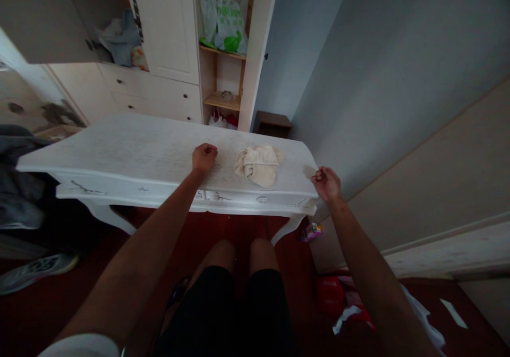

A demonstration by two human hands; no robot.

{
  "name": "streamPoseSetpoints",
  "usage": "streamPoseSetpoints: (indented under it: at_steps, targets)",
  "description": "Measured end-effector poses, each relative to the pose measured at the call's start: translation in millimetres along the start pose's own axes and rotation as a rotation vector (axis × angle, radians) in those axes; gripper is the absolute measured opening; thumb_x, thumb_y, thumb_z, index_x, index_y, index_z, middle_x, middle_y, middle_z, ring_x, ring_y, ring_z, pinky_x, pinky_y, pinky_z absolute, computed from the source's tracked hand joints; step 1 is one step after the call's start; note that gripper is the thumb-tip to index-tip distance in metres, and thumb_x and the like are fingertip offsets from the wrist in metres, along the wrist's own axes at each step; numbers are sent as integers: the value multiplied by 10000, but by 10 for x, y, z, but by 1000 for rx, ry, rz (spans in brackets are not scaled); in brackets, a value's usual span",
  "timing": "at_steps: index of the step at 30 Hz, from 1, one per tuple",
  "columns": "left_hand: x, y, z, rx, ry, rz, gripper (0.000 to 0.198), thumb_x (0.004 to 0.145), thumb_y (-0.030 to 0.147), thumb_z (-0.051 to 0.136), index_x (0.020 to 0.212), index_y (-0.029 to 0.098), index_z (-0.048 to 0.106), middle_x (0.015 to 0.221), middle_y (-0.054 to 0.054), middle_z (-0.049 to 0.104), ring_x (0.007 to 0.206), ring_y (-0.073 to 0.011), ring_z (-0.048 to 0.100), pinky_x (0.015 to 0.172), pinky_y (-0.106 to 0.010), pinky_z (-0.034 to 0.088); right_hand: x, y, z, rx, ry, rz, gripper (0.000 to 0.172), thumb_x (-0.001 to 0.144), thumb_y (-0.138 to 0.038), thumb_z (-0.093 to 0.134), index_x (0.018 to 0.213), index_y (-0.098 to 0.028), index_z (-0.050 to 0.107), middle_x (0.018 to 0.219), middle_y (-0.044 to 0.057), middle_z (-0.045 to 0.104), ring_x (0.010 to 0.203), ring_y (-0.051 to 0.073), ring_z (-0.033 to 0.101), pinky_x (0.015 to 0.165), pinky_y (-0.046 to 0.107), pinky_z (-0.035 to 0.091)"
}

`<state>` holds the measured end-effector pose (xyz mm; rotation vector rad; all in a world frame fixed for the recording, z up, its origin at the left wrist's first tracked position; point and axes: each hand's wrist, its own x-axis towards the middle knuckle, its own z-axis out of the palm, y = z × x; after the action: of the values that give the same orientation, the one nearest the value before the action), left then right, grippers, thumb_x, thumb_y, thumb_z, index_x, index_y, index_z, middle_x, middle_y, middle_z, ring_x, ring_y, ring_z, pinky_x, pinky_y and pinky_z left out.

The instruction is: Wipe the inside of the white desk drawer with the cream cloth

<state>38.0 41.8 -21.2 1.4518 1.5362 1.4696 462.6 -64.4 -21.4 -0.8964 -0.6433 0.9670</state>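
Note:
My left hand [204,157] is closed over the middle of the white desk [139,139], its fingers curled in. What it holds, if anything, is too small to see. A crumpled cream cloth [261,164] lies on the desktop to the right of that hand, apart from it. At the desk's right end, my right hand [327,184] is beside the edge with the fingers curled together. Whether something sits in those fingers cannot be made out. Faint marks show on the desktop left of the cloth.
Behind the desk stands a white wardrobe [171,27] with open doors and plastic bags [231,22] on a shelf. A grey wall [378,70] rises at the right. On the red floor are a small pink box [311,231], red items [330,295] and a shoe [37,272].

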Motion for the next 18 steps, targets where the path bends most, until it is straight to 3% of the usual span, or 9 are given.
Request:
streamPoseSetpoints:
  at_steps: [5,9,11,14,18]
  targets:
    - [-9,10,-1,-9,9,-4,192,681,229,605,827,153,702,673,-13,637,569,-144,560,570,-257,441,-242,107,113,-306,-21,-231,283,709,-387,867,728,-173,682,521,-35,598,470,59,495,456,161,366]
    - [-29,46,1,-20,5,-20,177,681,217,603,815,149,698,654,-8,622,559,-141,551,557,-251,442,-712,275,158,-185,-31,-263,327,708,-464,861,753,-191,687,515,-54,575,482,71,485,509,198,415]
    - [-36,59,2,-21,3,-20,177,685,216,603,818,149,701,664,-10,629,562,-140,552,555,-249,446,-1027,457,166,-119,-73,-189,328,726,-483,852,757,-202,685,508,-64,559,477,74,467,560,228,461]
    - [-37,69,1,-5,-4,-20,181,693,212,600,824,149,708,660,-10,632,547,-135,543,557,-248,447,-1461,804,189,-169,-124,19,356,727,-515,857,788,-199,705,527,-44,587,498,89,495,536,225,432]
    - [-26,66,-3,8,-10,-15,173,689,195,605,818,144,709,626,-4,614,539,-133,537,557,-245,437,-1734,1157,303,-234,-170,412,501,713,-653,826,852,-183,723,632,12,674,541,116,564,531,237,458]
